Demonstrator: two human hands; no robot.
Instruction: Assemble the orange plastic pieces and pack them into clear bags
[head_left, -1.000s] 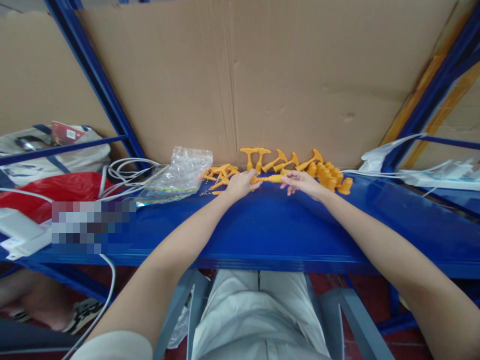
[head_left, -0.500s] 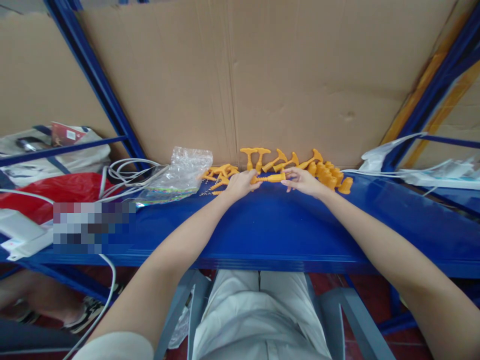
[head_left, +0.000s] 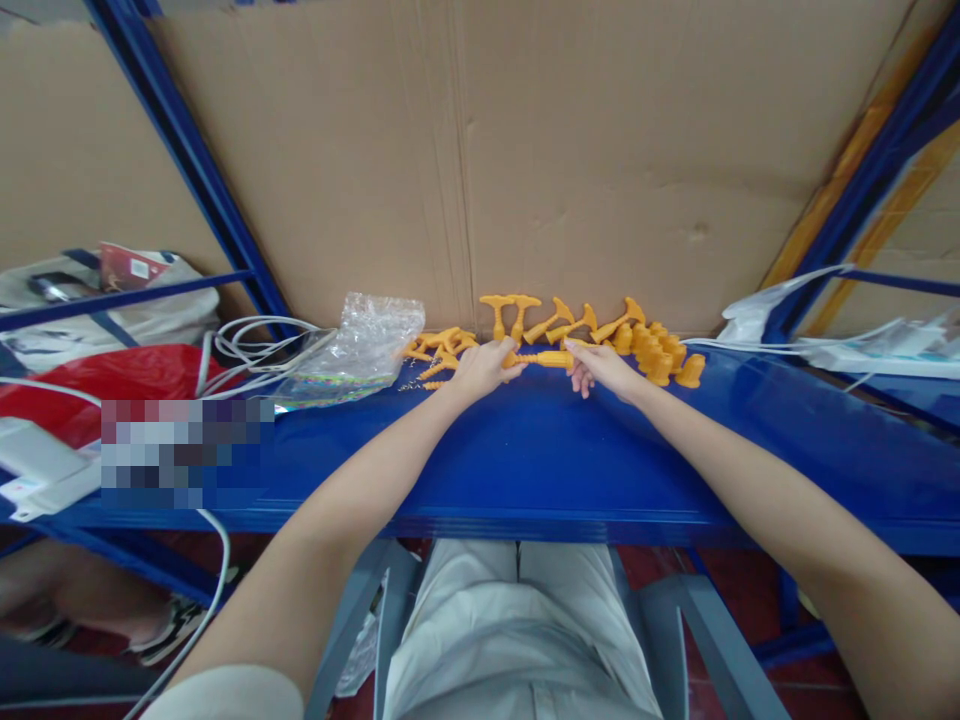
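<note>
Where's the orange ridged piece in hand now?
In the head view, the orange ridged piece is just right of centre, held between the left hand and right hand, in front of the T-handled pieces.

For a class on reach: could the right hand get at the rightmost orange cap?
Probably yes: the rightmost cap sits uncovered beside the pile of caps, though the right hand may first have to release the orange tool.

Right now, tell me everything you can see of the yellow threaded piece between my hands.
The yellow threaded piece looks like plastic: a thin ribbed shaft beside a thicker sleeve-like section. It's held nearly level, side to side; contact with the blue table is unclear. Your left hand grips the shaft end, your right hand the thicker end; both ends are hidden.
</note>
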